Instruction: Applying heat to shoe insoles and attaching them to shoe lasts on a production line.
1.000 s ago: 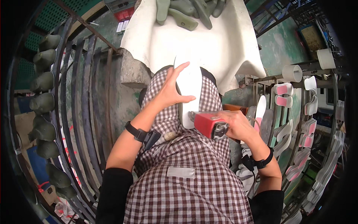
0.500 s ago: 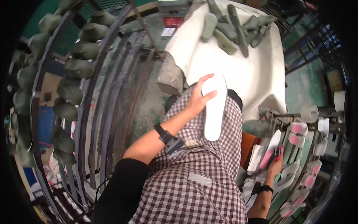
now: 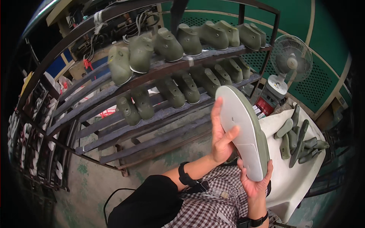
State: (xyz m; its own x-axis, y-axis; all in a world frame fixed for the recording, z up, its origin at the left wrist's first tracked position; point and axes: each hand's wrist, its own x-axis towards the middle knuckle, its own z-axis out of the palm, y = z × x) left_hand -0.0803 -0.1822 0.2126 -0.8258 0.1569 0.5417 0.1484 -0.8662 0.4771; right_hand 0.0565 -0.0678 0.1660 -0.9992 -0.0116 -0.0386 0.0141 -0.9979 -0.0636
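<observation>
Both my hands hold up a dark green shoe last (image 3: pixel 265 150) with a white insole board (image 3: pixel 239 125) flat against its bottom, which faces me. My left hand (image 3: pixel 223 142) grips its left edge near the middle, thumb pressed on the white surface. Around the lower, narrower end wraps my right hand (image 3: pixel 255 182), its fingers on both sides. Small slots and a crease line show in the board. Behind the last, a rack (image 3: pixel 152 76) carries rows of green lasts (image 3: pixel 167 45), several with white edges along their bottoms.
At the right, several loose green lasts (image 3: pixel 300 142) lie on a white-covered surface (image 3: pixel 289 182). A fan (image 3: pixel 291 60) stands behind it, near a green perforated panel (image 3: pixel 323 81). Another rack (image 3: pixel 42 152) with white pieces stands at far left. A dark cable (image 3: pixel 108 201) hangs beside my left sleeve.
My view has turned left toward the rack of lasts. My right hand has left the right-hand rack, where it held a small red-and-black object, and now grips the last, raised off my lap.
</observation>
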